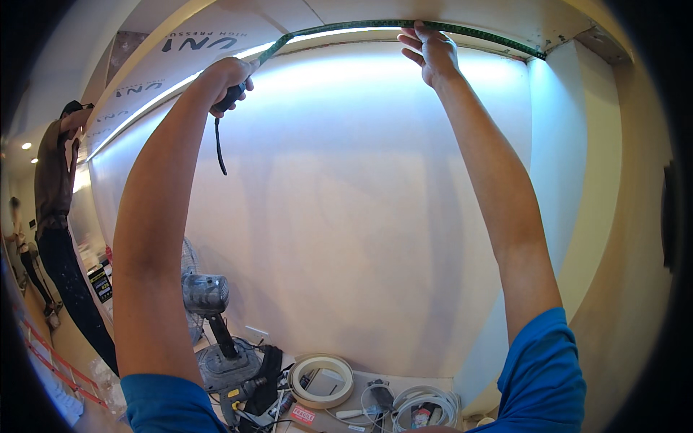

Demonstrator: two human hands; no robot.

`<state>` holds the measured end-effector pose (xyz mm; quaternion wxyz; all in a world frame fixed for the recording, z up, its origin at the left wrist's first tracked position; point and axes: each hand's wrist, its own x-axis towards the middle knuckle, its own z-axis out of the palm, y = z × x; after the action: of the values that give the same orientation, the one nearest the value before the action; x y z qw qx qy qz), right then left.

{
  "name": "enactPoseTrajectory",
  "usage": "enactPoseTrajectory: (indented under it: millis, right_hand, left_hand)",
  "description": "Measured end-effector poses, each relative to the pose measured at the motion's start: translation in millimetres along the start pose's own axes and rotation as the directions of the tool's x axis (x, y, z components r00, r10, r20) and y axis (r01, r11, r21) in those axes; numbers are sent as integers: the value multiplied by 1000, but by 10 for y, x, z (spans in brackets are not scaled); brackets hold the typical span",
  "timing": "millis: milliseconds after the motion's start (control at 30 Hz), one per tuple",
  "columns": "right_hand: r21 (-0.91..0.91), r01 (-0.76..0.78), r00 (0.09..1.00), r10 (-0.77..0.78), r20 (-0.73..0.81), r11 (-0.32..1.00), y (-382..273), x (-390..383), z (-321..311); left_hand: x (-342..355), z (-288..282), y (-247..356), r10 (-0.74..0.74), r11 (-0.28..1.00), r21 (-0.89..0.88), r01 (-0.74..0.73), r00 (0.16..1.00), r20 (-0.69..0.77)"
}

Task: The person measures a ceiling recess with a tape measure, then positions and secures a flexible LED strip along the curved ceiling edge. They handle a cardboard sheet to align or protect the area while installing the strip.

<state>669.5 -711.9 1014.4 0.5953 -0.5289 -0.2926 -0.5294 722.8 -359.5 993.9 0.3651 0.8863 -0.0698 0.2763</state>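
Green tape [339, 28]: case [231, 97] gripped in left hand [228, 75], blade [491, 36] against spread right hand [436, 54].

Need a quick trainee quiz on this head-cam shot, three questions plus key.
1. Which of the wearer's hands grips the tape measure case?
2. True or false: on the surface below, the roll of tape lies to the right of the coiled cable.
3. What does the wearer's right hand touch? A) fan; B) tape blade; C) ladder.

Key: 1. left hand; 2. false; 3. B.
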Motion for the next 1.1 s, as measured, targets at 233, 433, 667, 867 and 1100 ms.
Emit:
enactPoseTrajectory:
  millis: [233,433,667,867,1100]
  right_hand:
    - [-18,-33,999,33,4,999,-29,-44,19]
    - [-5,-34,999,34,6,999,53,120,-66]
    - [6,-31,999,31,19,999,91,165,-66]
    - [-4,-31,999,31,16,1000,82,151,-84]
    - [2,-31,999,31,26,1000,87,145,-68]
  left_hand:
    - [6,-7,-6,-3,1000,8,3,1000,12]
    - [51,19,-2,10,1000,7,-10,1000,3]
    - [107,7,-48,-3,1000,-10,3,1000,26]
    - [74,12,-21,8,1000,1,-8,1000,20]
    - [106,15,-56,7,1000,-4,-7,1000,29]
